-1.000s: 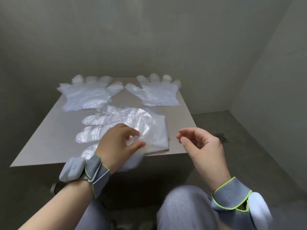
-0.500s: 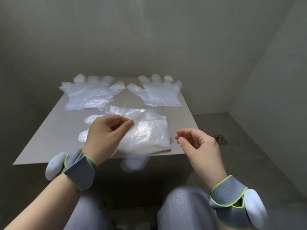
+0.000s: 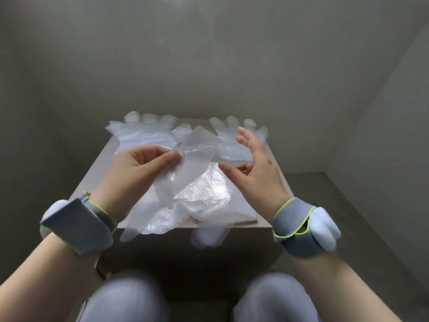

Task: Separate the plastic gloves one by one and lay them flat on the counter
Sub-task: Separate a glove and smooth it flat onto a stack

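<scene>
**Mid-separation: one glove up, not yet laid**

Step in hand, by the look of it: peeling a single glove off the stack. Pinched in L hand btw thumb and fingertips: one thin edge of the raised glove, drooping from there down and to the left, over the stack and past the near edge of the counter. R hand open, fingers spread and relaxed, gripping nothing. Thumb and forefinger just beside the raised glove's right edge; touching or not, can't tell. Already flat at the far side: far-left glove and far-right glove, the latter partly behind R hand.

Next, prob.: take the free edge w/ R hand, check for a single layer, spread taut, set down on bare counter clear of the laid pair. Clingy, limp film, so likely to fold over or drag a second glove along.
</scene>
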Demonstrator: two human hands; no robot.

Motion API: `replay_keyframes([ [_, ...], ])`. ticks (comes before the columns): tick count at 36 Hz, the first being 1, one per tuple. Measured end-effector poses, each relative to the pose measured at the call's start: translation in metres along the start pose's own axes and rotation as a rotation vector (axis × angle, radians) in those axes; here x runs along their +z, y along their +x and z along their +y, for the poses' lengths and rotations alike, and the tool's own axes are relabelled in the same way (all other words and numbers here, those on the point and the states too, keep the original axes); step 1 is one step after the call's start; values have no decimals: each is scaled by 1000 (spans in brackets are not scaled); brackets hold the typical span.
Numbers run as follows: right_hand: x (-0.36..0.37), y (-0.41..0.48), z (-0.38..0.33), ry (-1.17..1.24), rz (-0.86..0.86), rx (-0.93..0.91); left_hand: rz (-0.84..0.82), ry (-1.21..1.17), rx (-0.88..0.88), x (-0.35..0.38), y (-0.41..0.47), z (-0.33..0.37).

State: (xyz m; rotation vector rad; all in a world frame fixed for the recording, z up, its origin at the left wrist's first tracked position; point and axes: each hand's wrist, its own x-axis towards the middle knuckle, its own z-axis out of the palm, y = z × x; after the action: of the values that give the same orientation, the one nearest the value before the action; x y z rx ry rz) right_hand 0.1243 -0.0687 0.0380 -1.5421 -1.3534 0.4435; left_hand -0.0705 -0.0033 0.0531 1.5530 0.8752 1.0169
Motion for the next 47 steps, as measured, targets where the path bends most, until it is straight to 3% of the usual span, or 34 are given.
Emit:
replay_keyframes([
  [12, 13, 34, -33, 429, -141, 80, -126, -242, -118, -47, 0, 14],
  [19, 17, 34, -52, 498, -158, 80, 20, -259, -248, -59, -2, 27],
  [27, 15, 32, -71, 487, -182, 77, 10, 42, 85, -73, -15, 28],
  [34, 16, 36, -79, 474, -170, 45, 10, 85, 174, -82, -17, 33],
  [47, 2, 68, -117, 50, -102, -379, 16, 299, 338, -86, -3, 98],
])
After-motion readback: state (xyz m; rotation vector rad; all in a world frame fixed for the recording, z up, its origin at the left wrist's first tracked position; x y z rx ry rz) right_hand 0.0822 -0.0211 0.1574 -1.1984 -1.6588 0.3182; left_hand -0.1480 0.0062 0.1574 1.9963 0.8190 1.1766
